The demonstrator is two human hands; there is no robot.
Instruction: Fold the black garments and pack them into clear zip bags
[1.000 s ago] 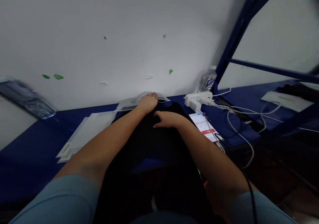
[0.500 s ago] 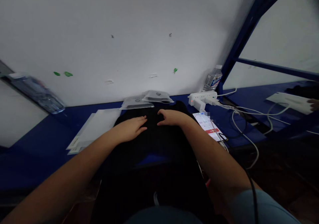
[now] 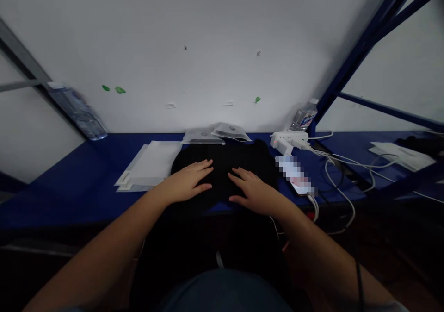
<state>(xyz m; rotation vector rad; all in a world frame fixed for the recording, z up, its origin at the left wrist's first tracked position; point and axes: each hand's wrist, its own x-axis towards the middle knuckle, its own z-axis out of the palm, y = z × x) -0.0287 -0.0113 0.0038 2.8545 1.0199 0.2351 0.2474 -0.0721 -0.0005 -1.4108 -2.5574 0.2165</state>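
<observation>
hard to make out much of the black cloth [image 3: 222,164] tbh, it's so dark that any folds or seams just vanish, and i can't tell how many layers there are. its near edge melts into the shadow over my lap, apart from a thin strip of blue desk [image 3: 79,177] peeking through. the phone [image 3: 294,177] on the right has its screen pixelated out, so i can't read it, and the cables [image 3: 353,210] get lost in the dark below the edge.

texture-wise the cloth looks soft and matte, a wide rounded slab with a small lump at the far right corner. it's lying in the middle of the desk, straight in front of me. my left hand [image 3: 187,182] is flat on its left part and my right hand [image 3: 255,192] is on its right part, both palms down, fingers spread, gripping nothing.

touching or almost touching its far edge are two frosted plastic pouches [image 3: 203,136], one overlapping the other. to the left there's a stack of smooth whitish sleeves [image 3: 156,161], partly behind my left hand. clear plastic bottle [image 3: 303,115] at the far right, behind a boxy white power strip [image 3: 290,139].
</observation>
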